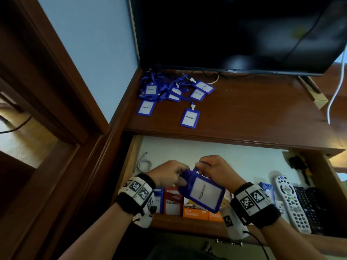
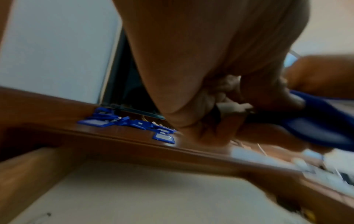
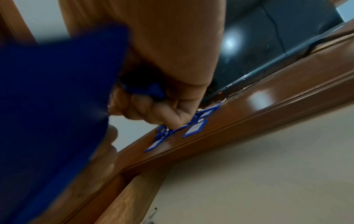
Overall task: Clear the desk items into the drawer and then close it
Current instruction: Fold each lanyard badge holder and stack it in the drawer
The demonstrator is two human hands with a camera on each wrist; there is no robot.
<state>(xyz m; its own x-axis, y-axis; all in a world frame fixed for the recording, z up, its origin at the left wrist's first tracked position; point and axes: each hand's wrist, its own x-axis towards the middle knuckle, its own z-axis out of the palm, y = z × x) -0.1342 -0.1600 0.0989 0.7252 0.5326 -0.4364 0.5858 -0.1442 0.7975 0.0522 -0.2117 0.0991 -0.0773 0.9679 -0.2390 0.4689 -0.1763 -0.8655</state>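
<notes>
Blue plastic framed the badge (image 1: 203, 192) we held over the open drawer (image 1: 216, 156), both hands pinched on its top edge: the left hand (image 1: 167, 174) gripped the upper left corner, and the right hand (image 1: 213, 168) had its fingers curled round the strap (image 1: 201, 163) at the clip. We judged this the middle of the clearing step, one badge on its way down while the pile (image 1: 169, 89) of others lay on the desk (image 1: 244, 113) near the back left corner, with two more lying loose nearer the front edge. The badge hung tilted, its long axis running from upper left to lower right in the head view, clip end up toward our hands and bottom edge down toward the drawer's near row, where a red badge (image 1: 172, 200) and orange boxes (image 1: 195, 212) stood, with remotes (image 1: 293, 201) at the right. Its printed face looked up at us. The next move, as we read it, called for lowering the badge into the near row, letting go with both hands, then reaching for the pile; the loose strap could snag on the drawer's edge. The drawer was yet to be shut.
</notes>
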